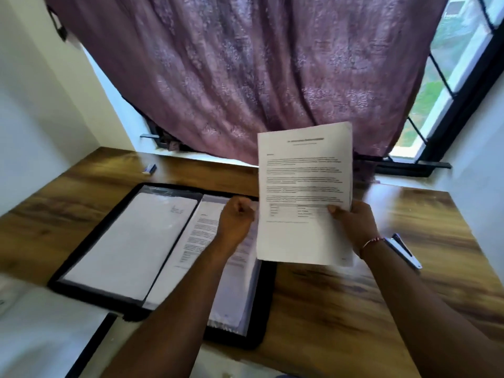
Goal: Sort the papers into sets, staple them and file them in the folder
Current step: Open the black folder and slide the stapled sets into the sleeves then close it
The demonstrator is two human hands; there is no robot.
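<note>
The open black folder (268, 301) lies flat on a wooden desk (354, 309) with a glossy brown top and streaked grain. It is rectangular with rounded corners and a dark matte border. Inside are shiny clear plastic sleeves. The left-hand sleeve (131, 241) holds a nearly blank white sheet. The right-hand stack of sleeves (201, 233) shows a page of printed text.

Beyond the folder's far edge hangs a mauve patterned fabric curtain (245, 77), draped in soft folds across a black-framed window (469, 105). A small white and blue box (149, 169) sits on the desk past the folder's far left corner. A slim white and dark stapler (406, 253) lies on the desk well to the folder's right.

The set of white printed papers (302, 186) is raised upright above the folder's right edge and hides part of the curtain. It shows a heading, blocks of blurred text and a small table near the bottom.

The right hand (354, 222) grips the set at its lower right edge, thumb on the front. Its forearm covers part of the stapler, and a thin red and white thread bracelet (371, 242) circles the wrist. The left hand (236, 216) hovers over the folder's right-hand sleeves with its fingers curled. Whether it pinches anything cannot be told.
</note>
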